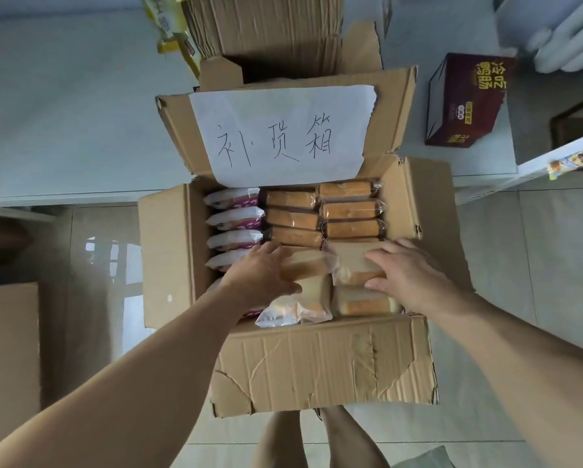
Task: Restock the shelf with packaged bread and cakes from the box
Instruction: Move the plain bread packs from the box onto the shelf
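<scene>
An open cardboard box [324, 366] stands on the floor below me, a white handwritten paper sheet [283, 136] on its far flap. Inside, white and purple packets [232, 219] fill the left column, and golden cake packets [317, 211] fill the middle and right columns. My left hand [259, 276] grips a wrapped cake [308, 265] in the middle column. My right hand [408, 275] closes around a wrapped cake [352, 268] in the right column. More clear-wrapped cakes [297, 310] lie at the near end.
A dark red printed carton [465, 99] stands on a white ledge at the right. Flattened cardboard [270, 28] is stacked behind the box. Another brown box [8, 359] sits at the left. A white shelf edge [560, 157] with a packet shows at the right.
</scene>
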